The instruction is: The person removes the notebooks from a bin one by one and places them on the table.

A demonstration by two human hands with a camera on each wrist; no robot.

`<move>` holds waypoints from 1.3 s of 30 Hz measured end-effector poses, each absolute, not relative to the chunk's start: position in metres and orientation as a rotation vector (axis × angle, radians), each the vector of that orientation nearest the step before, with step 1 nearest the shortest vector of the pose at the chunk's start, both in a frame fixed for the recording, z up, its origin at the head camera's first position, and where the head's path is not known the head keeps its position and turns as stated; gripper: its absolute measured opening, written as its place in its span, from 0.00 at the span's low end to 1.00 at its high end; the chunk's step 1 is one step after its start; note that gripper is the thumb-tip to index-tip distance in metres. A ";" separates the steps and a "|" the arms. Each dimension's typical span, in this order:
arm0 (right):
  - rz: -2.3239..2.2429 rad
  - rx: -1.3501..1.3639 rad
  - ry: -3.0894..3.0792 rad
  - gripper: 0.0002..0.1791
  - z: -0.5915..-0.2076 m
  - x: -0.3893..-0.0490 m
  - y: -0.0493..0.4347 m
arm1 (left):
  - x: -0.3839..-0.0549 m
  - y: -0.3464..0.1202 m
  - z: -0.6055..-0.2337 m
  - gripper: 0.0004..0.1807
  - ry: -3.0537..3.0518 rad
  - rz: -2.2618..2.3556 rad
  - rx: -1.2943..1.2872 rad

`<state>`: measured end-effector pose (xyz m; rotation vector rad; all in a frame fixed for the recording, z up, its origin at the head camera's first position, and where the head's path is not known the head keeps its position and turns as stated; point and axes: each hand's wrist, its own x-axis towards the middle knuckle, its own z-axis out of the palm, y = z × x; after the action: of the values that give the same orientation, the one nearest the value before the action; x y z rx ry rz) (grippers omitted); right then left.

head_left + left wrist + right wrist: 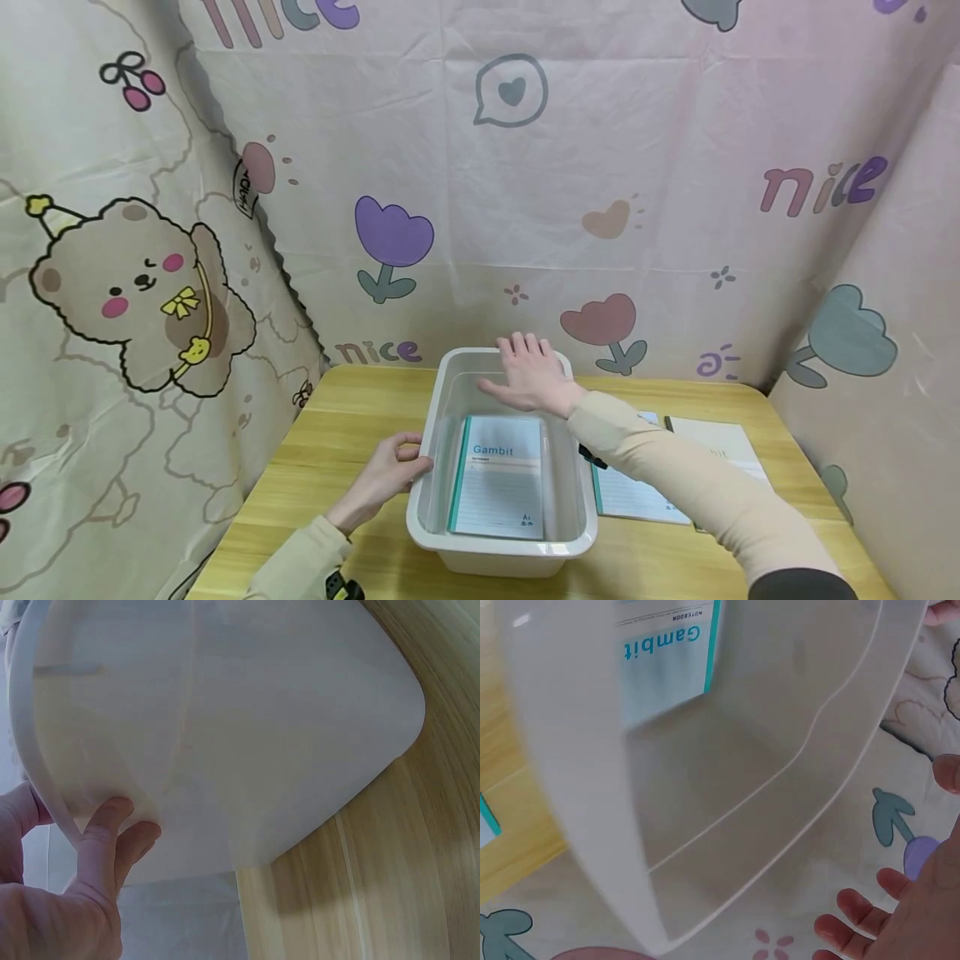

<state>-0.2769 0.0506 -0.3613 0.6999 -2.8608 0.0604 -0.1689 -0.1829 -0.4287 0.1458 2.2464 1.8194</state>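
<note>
A white plastic bin (502, 548) stands on the table, with a teal-spined Gambit notebook (498, 483) lying flat inside. My left hand (386, 475) pinches the bin's left rim; the left wrist view has its fingers (109, 817) against the outer wall and the thumb over the rim. Above the bin's far end is my right hand (532, 375), fingers spread and holding nothing. The right wrist view shows a gap between those fingers (862, 911) and the bin wall.
Right of the bin, partly under my right forearm, lie a teal-spined notebook (637, 496) and a pale dark-spined notebook (723, 442) on the wooden table (360, 392). A printed cloth (495, 208) hangs behind the table.
</note>
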 end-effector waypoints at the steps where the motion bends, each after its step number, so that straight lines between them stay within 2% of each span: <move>1: 0.061 0.706 -2.864 0.42 -0.363 -0.277 0.048 | -0.169 -0.183 -0.429 0.26 2.244 1.821 0.145; 22: 0.157 0.606 -2.955 0.42 -0.403 -0.291 0.003 | -0.167 -0.186 -0.429 0.25 2.231 1.838 0.159; 39: 0.035 0.528 -3.094 0.46 -0.451 -0.301 -0.007 | -0.168 -0.185 -0.429 0.25 2.252 1.820 0.157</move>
<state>-0.3013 -0.0072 -0.4513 0.5285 -3.0944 0.0349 -0.1685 -0.1846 -0.4287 0.1566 2.2518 1.8197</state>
